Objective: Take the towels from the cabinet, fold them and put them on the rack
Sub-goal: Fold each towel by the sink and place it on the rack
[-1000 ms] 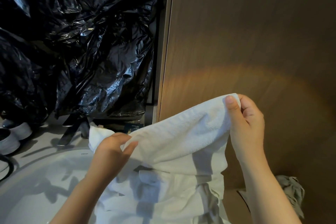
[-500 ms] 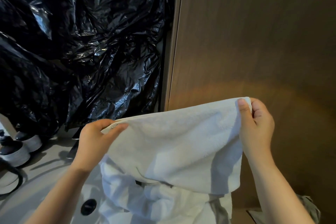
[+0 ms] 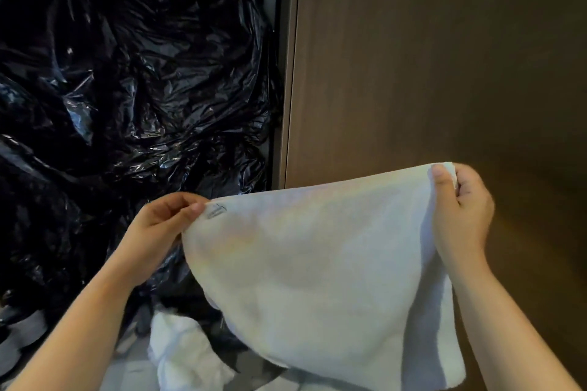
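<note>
A white towel [image 3: 317, 267] hangs spread in front of me, held up by its two top corners. My left hand [image 3: 158, 225] pinches the left corner, where a small printed label shows. My right hand [image 3: 460, 209] grips the right corner, higher up, against the brown panel. The towel's lower edge drapes down to the frame's bottom. Below it lies a crumpled heap of more white towels [image 3: 181, 355]. No rack is in view.
Crinkled black plastic sheeting [image 3: 127, 105] fills the left side. A brown wooden cabinet panel [image 3: 444, 57] fills the right, with a dark vertical frame strip [image 3: 276, 73] between them. A pale countertop [image 3: 127, 371] shows at the bottom left.
Both hands have lifted the towel and pulled its top edge out wider and flatter. The view has tilted up, so the sink and the cups on the left are out of frame.
</note>
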`<state>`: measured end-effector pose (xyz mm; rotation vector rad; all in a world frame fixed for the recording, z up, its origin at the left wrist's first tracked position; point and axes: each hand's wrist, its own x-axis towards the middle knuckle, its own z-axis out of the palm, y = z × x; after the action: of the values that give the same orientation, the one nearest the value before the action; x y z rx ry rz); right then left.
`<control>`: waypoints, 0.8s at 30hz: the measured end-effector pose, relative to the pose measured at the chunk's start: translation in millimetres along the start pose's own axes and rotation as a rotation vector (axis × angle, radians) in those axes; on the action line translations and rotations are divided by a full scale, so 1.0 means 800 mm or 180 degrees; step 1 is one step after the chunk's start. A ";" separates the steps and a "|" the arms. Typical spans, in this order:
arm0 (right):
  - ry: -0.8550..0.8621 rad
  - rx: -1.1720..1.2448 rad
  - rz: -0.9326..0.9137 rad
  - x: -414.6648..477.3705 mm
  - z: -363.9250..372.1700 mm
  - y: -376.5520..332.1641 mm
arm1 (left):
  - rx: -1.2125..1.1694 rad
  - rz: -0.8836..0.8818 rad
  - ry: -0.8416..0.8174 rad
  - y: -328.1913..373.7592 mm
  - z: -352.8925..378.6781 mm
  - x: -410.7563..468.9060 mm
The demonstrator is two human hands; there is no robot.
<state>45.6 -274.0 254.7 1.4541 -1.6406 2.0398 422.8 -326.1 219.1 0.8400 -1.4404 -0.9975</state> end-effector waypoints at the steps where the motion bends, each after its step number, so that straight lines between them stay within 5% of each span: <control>1: 0.0028 0.0001 0.0000 0.003 -0.002 0.000 | -0.0153 0.0053 0.0079 0.004 0.000 0.004; 8: 0.0124 -0.0025 0.0097 0.004 -0.004 0.015 | -0.0572 -0.0298 0.0593 0.009 0.010 0.014; 14: 0.0022 -0.0029 0.0209 -0.002 -0.005 0.022 | 0.1019 0.0397 0.1223 0.003 0.020 0.015; 24: 0.0243 -0.0026 0.0721 -0.007 0.000 0.039 | 0.1623 0.1097 0.1149 0.001 0.039 0.010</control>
<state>28.5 -283.7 229.8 1.2196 -1.8536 2.1700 390.8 -329.2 222.7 1.0279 -1.4718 -0.1984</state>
